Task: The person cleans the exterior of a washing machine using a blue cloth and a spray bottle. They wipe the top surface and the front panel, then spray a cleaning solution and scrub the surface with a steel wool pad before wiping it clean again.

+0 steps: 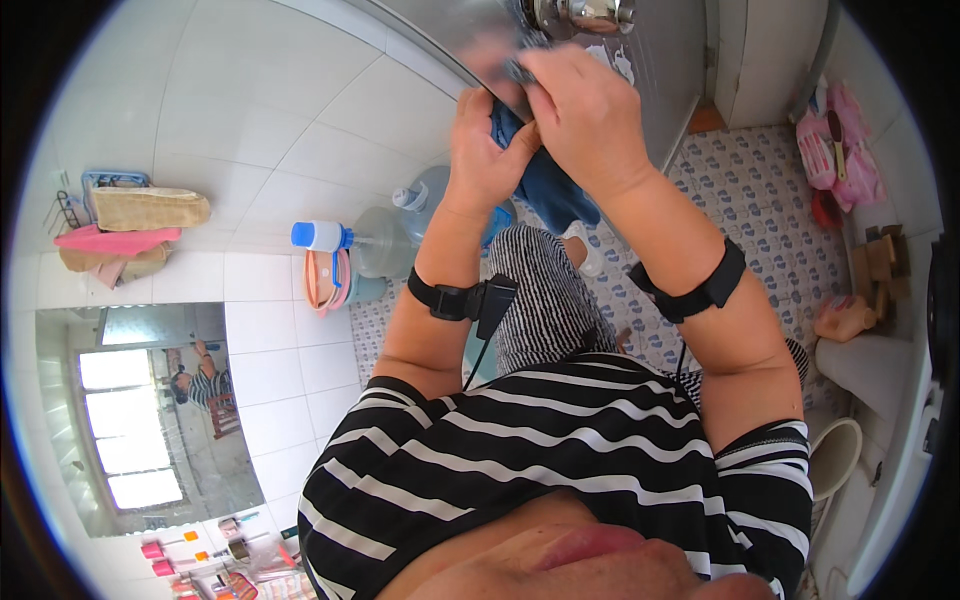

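Near the top centre, my right hand [589,112] grips a small dark scrubbing pad [519,70] against a shiny grey door panel [660,67]. My left hand [487,154] is just to the left, at the panel's edge, holding a dark blue cloth [551,191] that hangs below both hands. A metal door knob [585,16] projects from the panel above my right hand. White residue [621,61] marks the surface beside it. The pad is partly hidden by my fingers and slightly blurred.
Large water bottles [382,240], one with a blue and white pump [322,235], stand at left. Towels [150,208] hang on the tiled wall above a mirror [150,420]. At right are a white pedestal [862,367], a plastic bottle [844,318] and a bin [836,457].
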Demonstrator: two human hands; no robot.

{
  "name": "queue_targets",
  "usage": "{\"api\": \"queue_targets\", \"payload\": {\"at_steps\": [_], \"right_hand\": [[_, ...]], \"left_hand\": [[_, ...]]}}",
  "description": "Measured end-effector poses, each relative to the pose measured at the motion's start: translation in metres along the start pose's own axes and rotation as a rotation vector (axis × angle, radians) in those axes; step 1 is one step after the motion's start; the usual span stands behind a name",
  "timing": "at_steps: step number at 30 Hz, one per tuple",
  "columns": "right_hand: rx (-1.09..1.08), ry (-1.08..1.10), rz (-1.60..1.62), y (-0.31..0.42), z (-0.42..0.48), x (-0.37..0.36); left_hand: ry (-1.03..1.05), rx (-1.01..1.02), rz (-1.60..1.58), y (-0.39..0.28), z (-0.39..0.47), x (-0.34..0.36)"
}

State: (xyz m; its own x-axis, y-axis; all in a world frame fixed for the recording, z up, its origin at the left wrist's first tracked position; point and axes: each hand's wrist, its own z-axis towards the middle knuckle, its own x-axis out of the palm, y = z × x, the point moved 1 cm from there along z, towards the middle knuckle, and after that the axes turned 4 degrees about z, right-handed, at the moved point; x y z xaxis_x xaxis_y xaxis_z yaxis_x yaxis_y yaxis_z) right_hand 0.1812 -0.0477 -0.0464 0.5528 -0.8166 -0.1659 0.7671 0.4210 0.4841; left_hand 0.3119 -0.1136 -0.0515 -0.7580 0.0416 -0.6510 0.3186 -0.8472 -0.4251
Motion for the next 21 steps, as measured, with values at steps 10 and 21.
{"api": "queue_targets", "payload": {"at_steps": [10,21], "right_hand": [[0.044,0.017,0.032,-0.013,-0.018,0.004],[0.140,-0.125,0.179,-0.037,-0.068,0.016]], "left_hand": [[0.050,-0.045,-0.129,0.008,-0.006,0.005],[0.082,-0.060,-0.136,0.020,-0.011,0.009]]}}
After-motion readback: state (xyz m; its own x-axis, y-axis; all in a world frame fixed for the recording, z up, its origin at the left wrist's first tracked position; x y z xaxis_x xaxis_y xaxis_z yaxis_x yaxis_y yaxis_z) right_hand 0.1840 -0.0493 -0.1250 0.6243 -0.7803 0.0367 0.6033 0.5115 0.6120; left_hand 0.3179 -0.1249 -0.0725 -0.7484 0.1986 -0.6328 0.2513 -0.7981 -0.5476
